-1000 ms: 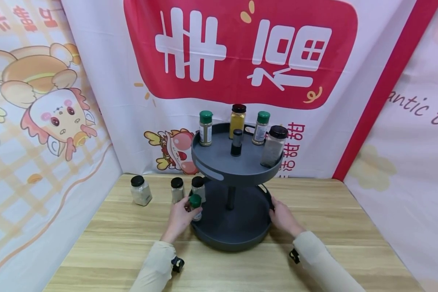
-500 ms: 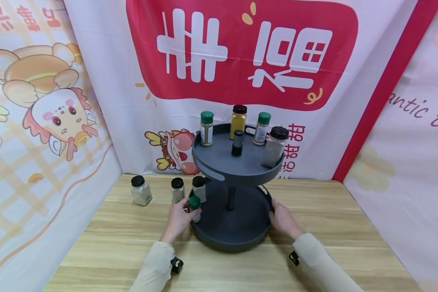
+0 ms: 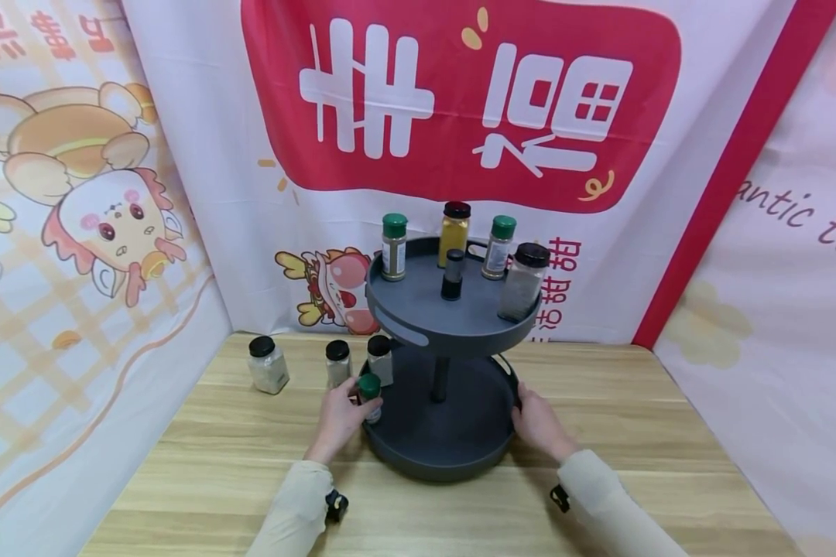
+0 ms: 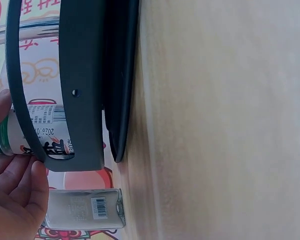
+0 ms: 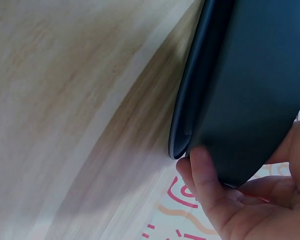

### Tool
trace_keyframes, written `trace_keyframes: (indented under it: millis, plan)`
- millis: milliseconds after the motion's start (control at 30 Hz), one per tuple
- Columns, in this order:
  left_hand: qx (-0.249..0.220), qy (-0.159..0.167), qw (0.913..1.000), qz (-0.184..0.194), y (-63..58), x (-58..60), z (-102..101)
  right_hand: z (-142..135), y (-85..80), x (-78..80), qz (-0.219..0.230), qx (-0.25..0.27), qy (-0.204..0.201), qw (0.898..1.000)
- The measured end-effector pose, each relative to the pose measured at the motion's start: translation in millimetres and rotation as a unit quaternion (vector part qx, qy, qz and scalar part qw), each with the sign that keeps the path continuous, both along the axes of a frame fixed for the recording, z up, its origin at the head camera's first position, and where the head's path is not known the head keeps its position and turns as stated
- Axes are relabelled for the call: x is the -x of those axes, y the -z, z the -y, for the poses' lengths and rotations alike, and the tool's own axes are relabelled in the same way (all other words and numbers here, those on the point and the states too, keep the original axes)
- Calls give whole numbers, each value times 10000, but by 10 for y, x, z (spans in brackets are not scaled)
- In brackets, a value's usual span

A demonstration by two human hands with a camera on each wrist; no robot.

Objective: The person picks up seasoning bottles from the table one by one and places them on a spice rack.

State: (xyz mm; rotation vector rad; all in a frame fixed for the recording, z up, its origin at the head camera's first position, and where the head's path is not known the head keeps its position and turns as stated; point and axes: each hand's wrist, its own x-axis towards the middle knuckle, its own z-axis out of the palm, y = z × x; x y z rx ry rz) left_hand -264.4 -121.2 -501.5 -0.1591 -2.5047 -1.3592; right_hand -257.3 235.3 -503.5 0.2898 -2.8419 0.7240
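A dark grey two-tier round spice rack [image 3: 439, 464] stands on the wooden table. At the left side of its lower tier, my left hand [image 3: 340, 414] pinches a green-capped spice jar [image 3: 370, 388] near the cap. In the left wrist view the labelled body of this spice jar [image 4: 45, 127] shows through the rim's handle slot. Another jar, black-capped [image 3: 380, 362], stands upright just behind it, at the tier's left edge. My right hand [image 3: 539, 422] grips the lower tier's right wall; in the right wrist view its fingers [image 5: 205, 175] curl round the wall.
Left of the rack, on the table, stand two black-capped jars [image 3: 268, 367] [image 3: 337, 363]. The upper tier [image 3: 453, 340] bears several bottles, including a yellow-filled one [image 3: 454, 232] and a large black-capped jar [image 3: 522, 286]. Printed cloth [image 3: 216, 232] hangs behind and at both sides.
My left hand has shifted the green-capped spice jar slightly left, toward the lower tier's rim. My right hand keeps its hold on the rack.
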Motion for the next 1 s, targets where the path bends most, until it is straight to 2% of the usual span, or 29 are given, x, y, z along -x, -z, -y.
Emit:
trace_keyframes:
  millis: [567, 833, 1000]
  plan:
    - [-386, -5, 9990, 210, -44, -16, -3, 35, 1, -40, -19, 95, 103, 9999]
    - [-995, -43, 9947, 235, -58, -30, 98, 57, -17, -17, 426, 485, 137, 9978]
    - [-1093, 22, 9937, 245, -82, -40, 178, 46, -29, -18, 531, 610, 246, 9964]
